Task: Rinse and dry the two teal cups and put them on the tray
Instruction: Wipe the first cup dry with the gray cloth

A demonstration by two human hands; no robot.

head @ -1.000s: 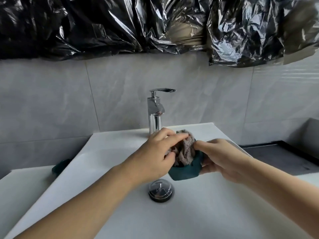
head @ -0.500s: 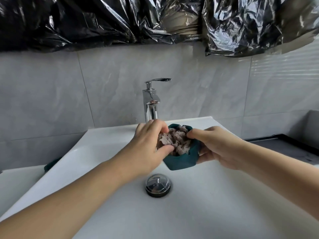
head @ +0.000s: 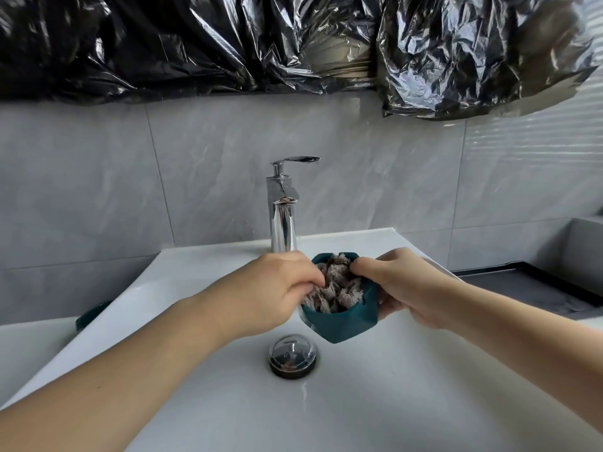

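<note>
- Head view, item one: right hand [head: 404,288], fingers wrapped round the far side of a teal cup [head: 341,322], thumb hooked over the rim; cup held tilted above the basin, mouth turned up and towards the wearer.
- Left hand [head: 270,291]: fingertips curled and pinching a grey-brown cloth [head: 336,291], pressing it down into the cup's mouth.
- Cloth: nubby, towel-like, bunched; fills the cup to the rim.
- Cup: matte, dark teal, faceted wall with flat angular panels, possibly soft plastic or silicone; material not certain.
- Sink [head: 375,402]: white glazed, rectangular, smooth; chrome pop-up drain plug [head: 292,355] below the cup.
- Tap [head: 283,220]: polished chrome, flat lever on top; no water seen running.
- Second teal object [head: 91,316]: partly hidden behind the sink's left edge, probably the other cup; cannot confirm.
- Dark tray [head: 538,288]: flat, black-rimmed, on the counter to the right; nothing seen on its visible part.
- Wall: grey marbled tile; crinkled black plastic sheeting [head: 195,44] above.
- Status, as judged: drying of one cup's inside under way, rinsing presumably done; placing it on the tray, and apparently all steps for the second cup, remain.
</note>
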